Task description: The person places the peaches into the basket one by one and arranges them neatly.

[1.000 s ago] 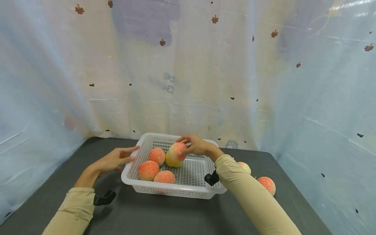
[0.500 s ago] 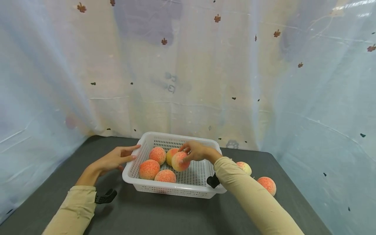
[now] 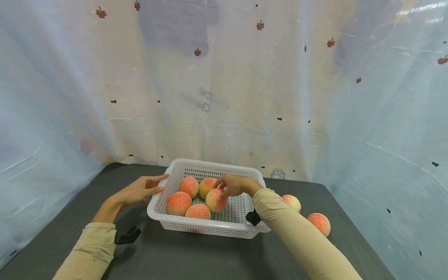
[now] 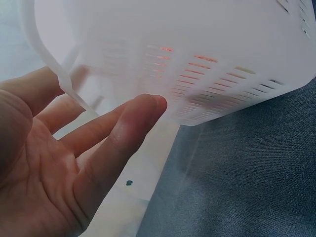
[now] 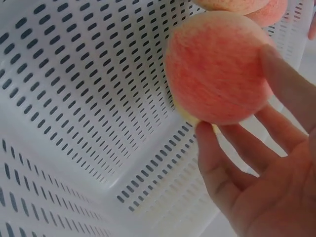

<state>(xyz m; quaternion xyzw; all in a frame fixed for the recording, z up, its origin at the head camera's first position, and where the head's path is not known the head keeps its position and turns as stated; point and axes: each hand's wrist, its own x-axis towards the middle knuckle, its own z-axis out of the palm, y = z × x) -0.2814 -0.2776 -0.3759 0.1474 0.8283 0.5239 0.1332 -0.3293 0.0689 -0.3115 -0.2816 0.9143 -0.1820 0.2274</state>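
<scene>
A white slotted plastic basket (image 3: 217, 226) stands on the dark table with several peaches inside. My left hand (image 3: 134, 192) holds the basket's left end, its digits on both sides of the rim in the left wrist view. Inside the basket my right hand (image 3: 235, 184) grips a pale peach with a red blush (image 5: 217, 69) between thumb and fingers. That peach sits low, close to a yellow-orange peach (image 3: 206, 188) behind it. To its left lie three speckled orange-red peaches: one at the back (image 3: 189, 186), one at the left (image 3: 179, 203), one at the front (image 3: 198, 212).
Right of the basket, a pale peach (image 3: 292, 202) and an orange-red peach (image 3: 319, 223) lie on the dark table (image 3: 196, 256), partly beside my right sleeve (image 3: 304, 233). A pale patterned curtain (image 3: 224, 97) hangs behind and along both sides.
My right hand has lowered the pale peach into the basket, from above the yellow-orange peach to a spot in front and right of it. The left hand keeps its place on the rim.
</scene>
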